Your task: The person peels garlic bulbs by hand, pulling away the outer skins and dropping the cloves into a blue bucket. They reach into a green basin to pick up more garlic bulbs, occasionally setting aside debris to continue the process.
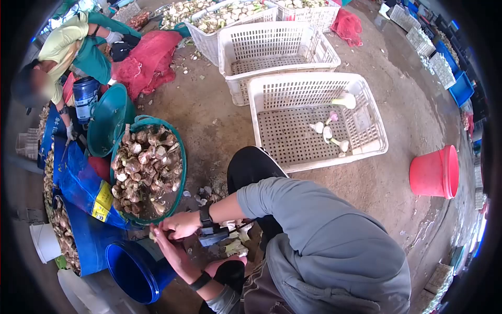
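My right hand [182,225], with a dark watch at the wrist, is closed, fingers bent in against my left hand [175,256]. The left hand is closed too; a small pale-green bit [152,233] shows at its fingertips, but what the two hands hold is mostly hidden. Just above them stands a green tub [183,172] of unpeeled garlic bulbs [144,167] with brownish skins. A grey-blue block-like tool part [213,238] with a dark bar lies below my right wrist. Several cleaned garlic bulbs [328,134] lie in the near white crate [319,166].
A blue bucket [151,285] stands below my hands, a red bucket [428,175] at right. Behind the near crate sits another white crate [277,27]. A co-worker [63,47] bends at upper left, near a green basin [125,107] and red mesh sacks [149,60]. Peelings [238,246] litter the floor.
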Available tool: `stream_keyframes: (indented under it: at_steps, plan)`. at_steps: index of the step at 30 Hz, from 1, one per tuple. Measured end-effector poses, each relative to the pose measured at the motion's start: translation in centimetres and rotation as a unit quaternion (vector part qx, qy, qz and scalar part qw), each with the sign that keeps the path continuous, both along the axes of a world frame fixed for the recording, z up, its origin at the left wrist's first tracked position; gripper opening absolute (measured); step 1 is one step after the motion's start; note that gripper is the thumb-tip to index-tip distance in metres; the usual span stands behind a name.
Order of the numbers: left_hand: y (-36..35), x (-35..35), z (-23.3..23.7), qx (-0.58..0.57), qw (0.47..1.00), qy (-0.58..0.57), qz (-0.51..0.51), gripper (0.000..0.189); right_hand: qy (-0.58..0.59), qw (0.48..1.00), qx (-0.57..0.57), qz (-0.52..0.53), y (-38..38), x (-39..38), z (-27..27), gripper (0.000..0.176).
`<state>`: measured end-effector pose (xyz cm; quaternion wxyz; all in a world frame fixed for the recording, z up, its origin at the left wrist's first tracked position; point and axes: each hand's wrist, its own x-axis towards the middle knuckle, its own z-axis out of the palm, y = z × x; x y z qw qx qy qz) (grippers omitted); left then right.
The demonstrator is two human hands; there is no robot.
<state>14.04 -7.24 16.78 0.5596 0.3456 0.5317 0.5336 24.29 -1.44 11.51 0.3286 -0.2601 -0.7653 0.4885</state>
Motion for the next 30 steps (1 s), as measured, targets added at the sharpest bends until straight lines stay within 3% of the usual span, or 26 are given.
stream_keyframes:
  at_steps: [1,3,4,5,7,11,12,15,16,17,18,19,20,21,23,24,25,27,29,30]
  plan:
    - [-0.4,0.6,0.4,-0.001,1.0,0.001,-0.004,0.063,-0.018,0.995,-0.094,0.029,0.2,1.1,1.9,0.023]
    - [-1.2,1.1,0.3,0.126,0.98,0.149,0.049,0.066,0.08,0.977,-0.195,-0.027,0.9,1.0,1.7,0.025]
    - [-0.8,-1.4,-2.3,0.175,0.903,0.39,0.039,0.063,0.137,0.967,-0.212,-0.033,1.3,0.3,0.6,0.03]
    - [-0.8,-1.1,-2.3,0.173,0.904,0.39,0.038,0.063,0.137,0.966,-0.215,-0.034,1.2,0.4,0.6,0.03]
    - [-0.9,-0.4,-2.1,0.17,0.796,0.576,0.074,0.059,0.163,0.958,-0.234,0.009,1.1,0.1,0.6,0.035]
    - [-1.0,1.6,-2.0,0.164,0.748,0.629,0.135,0.06,0.024,0.988,-0.14,-0.059,1.2,0.8,1.5,0.038]
    - [-0.9,1.8,-2.4,0.181,0.721,0.651,0.157,0.06,0.093,0.982,-0.01,-0.162,1.0,0.1,0.7,0.036]
    - [-0.9,2.8,-2.4,0.162,0.691,0.682,0.175,0.063,0.098,0.965,0.032,-0.241,0.4,-0.1,0.5,0.031]
    - [-0.9,3.1,-2.4,0.159,0.718,0.654,0.179,0.065,0.076,0.974,0.008,-0.215,0.9,0.0,0.6,0.029]
    - [-1.0,2.8,-2.2,0.194,0.735,0.628,0.167,0.066,0.133,0.983,-0.089,-0.091,1.3,1.1,1.0,0.025]
    - [-0.7,1.8,-2.2,0.234,0.747,0.605,0.148,0.063,0.185,0.967,-0.156,-0.082,0.8,2.1,2.1,0.022]
    - [-0.6,0.7,-2.2,0.184,0.894,0.397,0.093,0.062,0.196,0.951,-0.219,-0.098,0.5,2.8,3.3,0.019]
    - [-1.0,1.3,-0.5,0.101,0.991,0.074,0.051,0.062,0.257,0.934,-0.239,-0.07,0.9,2.0,2.7,0.017]
    - [-0.6,0.2,-2.2,0.152,0.987,-0.01,0.052,0.062,0.338,0.846,-0.412,-0.025,0.7,1.6,3.3,0.016]
    - [-0.4,0.2,-1.3,0.147,0.983,0.004,0.111,0.061,0.182,0.899,-0.397,-0.002,2.0,2.3,3.3,0.018]
    - [-0.4,0.5,-1.0,0.148,0.98,0.056,0.117,0.061,0.225,0.907,-0.356,0.012,1.6,2.2,5.0,0.022]
    - [-0.4,0.5,-0.8,0.144,0.977,0.104,0.115,0.06,0.143,0.985,-0.097,0.011,2.7,1.8,3.6,0.026]
    - [-0.5,0.2,-0.4,0.194,0.878,0.42,0.121,0.061,0.068,0.989,-0.133,0.0,2.7,1.8,3.8,0.027]
    - [-0.7,0.8,-0.5,0.18,0.838,0.493,0.146,0.067,0.117,0.979,-0.166,-0.002,2.3,1.2,2.9,0.024]
    - [-0.8,1.0,-0.8,0.188,0.823,0.512,0.157,0.069,0.086,0.989,-0.106,-0.051,1.7,1.2,3.2,0.021]
